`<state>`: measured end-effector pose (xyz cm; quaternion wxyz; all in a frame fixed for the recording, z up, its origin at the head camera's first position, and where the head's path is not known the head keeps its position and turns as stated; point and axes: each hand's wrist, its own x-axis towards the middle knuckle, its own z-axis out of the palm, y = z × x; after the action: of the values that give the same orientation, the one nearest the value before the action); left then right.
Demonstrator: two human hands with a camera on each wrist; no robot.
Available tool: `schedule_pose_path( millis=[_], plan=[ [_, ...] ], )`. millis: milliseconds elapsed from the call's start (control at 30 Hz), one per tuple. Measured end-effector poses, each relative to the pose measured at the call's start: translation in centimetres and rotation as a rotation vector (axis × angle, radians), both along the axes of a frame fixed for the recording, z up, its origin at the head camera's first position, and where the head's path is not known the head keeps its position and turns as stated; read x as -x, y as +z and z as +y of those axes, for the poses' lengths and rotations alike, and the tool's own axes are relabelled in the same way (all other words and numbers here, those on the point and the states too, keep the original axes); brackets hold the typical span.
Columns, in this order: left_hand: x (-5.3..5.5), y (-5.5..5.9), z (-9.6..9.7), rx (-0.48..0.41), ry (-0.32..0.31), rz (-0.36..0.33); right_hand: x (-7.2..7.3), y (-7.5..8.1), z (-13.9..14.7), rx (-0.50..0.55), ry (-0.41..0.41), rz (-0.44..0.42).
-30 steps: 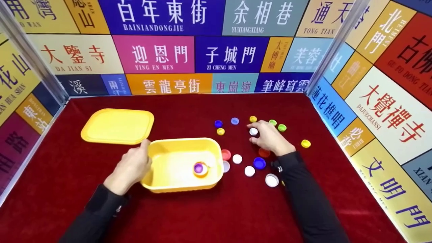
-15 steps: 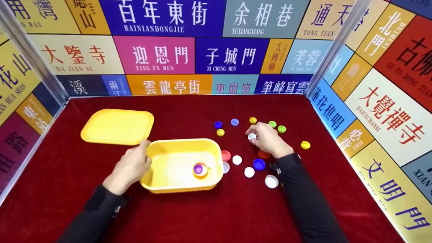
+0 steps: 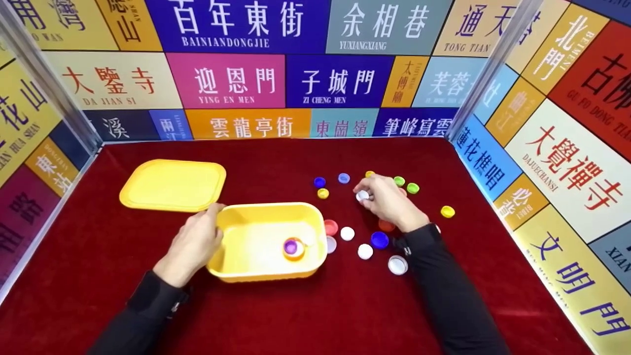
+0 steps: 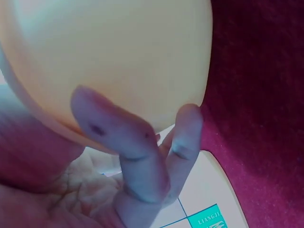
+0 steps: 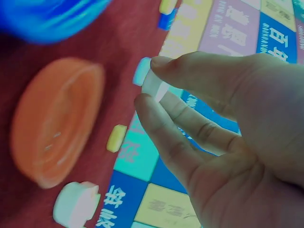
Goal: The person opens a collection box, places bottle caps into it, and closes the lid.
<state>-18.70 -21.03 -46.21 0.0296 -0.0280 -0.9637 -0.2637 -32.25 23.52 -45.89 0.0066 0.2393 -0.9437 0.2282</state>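
This is a little booth with three walls. It has a red cloth surface (image 3: pixel 296 320). The back wall (image 3: pixel 379 24), left wall (image 3: pixel 29 162) and right wall (image 3: pixel 567 162) are full of bright boxes (image 3: pixel 340 81) with big Chinese writing (image 3: pixel 234 81). Two shiny metal posts (image 3: pixel 495 64) stand where the walls meet. The view stops there, so I can't tell what building it is.

The person's left grip (image 3: pixel 192 244) holds one end of a yellow, rounded-rectangular plastic tub (image 3: pixel 271 277), just beside a flat yellow plastic lid (image 3: pixel 172 185). Over the red cloth-covered table (image 3: pixel 315 320), the right grip (image 3: pixel 392 201) pinches a small, round white cap (image 3: pixel 362 196).
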Motion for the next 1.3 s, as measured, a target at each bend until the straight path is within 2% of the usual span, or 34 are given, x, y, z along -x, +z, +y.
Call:
schedule_pose_path(
  millis=[167, 400, 567, 633, 767, 933, 1067, 1300],
  plan=[
    [-0.1, 0.0, 0.1, 0.016, -0.008, 0.018, -1.1, 1.2, -1.5, 0.070, 0.073, 0.058],
    [0.1, 0.0, 0.1, 0.049, -0.024, 0.037, -3.3, 2.9, -4.2, 0.187, 0.228, 0.145],
    [0.0, 0.0, 0.1, 0.047, -0.024, 0.054, -5.1, 3.5, -6.2, 0.164, 0.335, 0.267],
    [0.0, 0.0, 0.2, 0.044, -0.021, 0.053, -5.7, 3.5, -6.9, 0.157, 0.374, 0.282],
    [-0.1, -0.2, 0.1, 0.038, -0.021, 0.049, -6.8, 3.1, -8.2, 0.150, 0.443, 0.267],
    [-0.2, -0.3, 0.1, 0.041, -0.023, 0.045, -8.0, 2.6, -9.2, 0.105, 0.498, 0.169],
    [-0.1, -0.4, 0.0, 0.046, -0.023, 0.045, -8.6, 2.4, -9.6, 0.051, 0.508, 0.114],
    [0.0, -0.5, 0.0, 0.049, -0.021, 0.040, -8.9, 2.6, -9.5, 0.005, 0.513, 0.098]
  ],
)
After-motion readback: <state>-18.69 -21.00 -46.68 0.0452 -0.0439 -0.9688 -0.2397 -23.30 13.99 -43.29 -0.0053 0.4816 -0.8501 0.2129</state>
